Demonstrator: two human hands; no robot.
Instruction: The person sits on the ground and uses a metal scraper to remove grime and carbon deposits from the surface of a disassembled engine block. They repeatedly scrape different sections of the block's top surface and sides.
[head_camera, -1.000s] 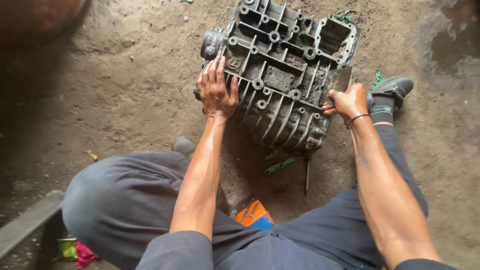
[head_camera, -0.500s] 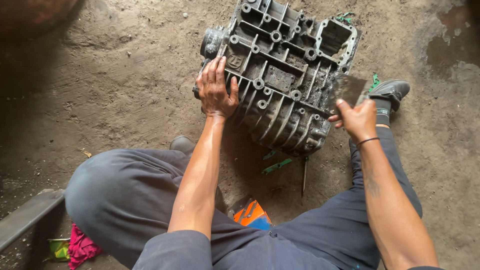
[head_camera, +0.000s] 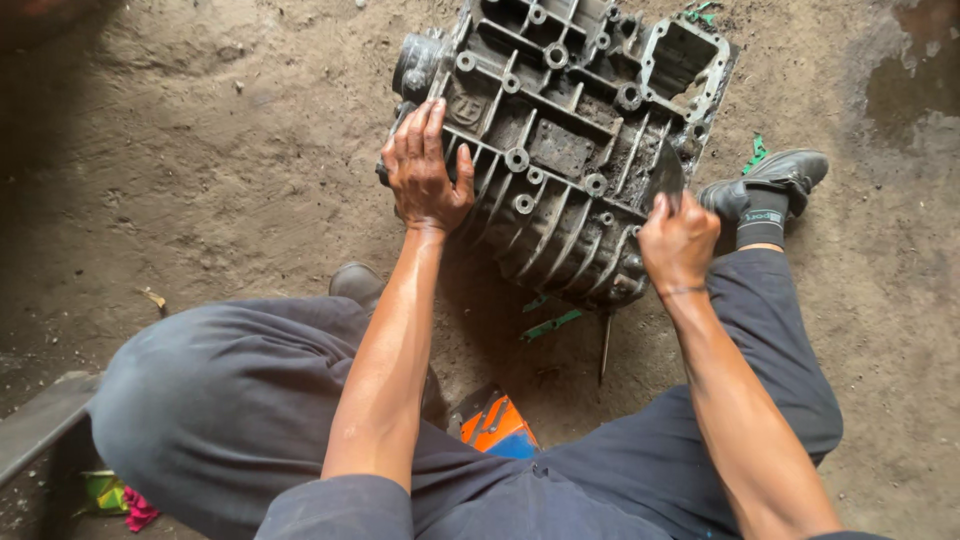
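We look down on a dirt floor (head_camera: 200, 180), dusty and stained dark at the upper right, where we sit with our legs in dark grey trousers (head_camera: 220, 400) spread to either side. Between our knees and the top of the view lies a large cast-metal gearbox housing (head_camera: 570, 130), grimy, ribbed and studded with bolt bosses, its open side facing up and tilted toward us. Our left hand (head_camera: 425, 170) lies flat and released on the housing's left edge, fingers spread over the ribs, not gripping anything. Our right hand (head_camera: 678, 240) is clenched at the housing's lower right rim, closed on a thin dark flat piece (head_camera: 665, 180) that stands against the casting; what that piece is we cannot tell. Just beyond the right hand our black shoe (head_camera: 770, 180) rests on the floor, touching the housing's right side. Below the housing a slim metal rod (head_camera: 605, 345) lies on the floor, with a small green strip (head_camera: 550, 325) beside it, and an orange-and-blue object (head_camera: 497, 425) shows between our thighs.
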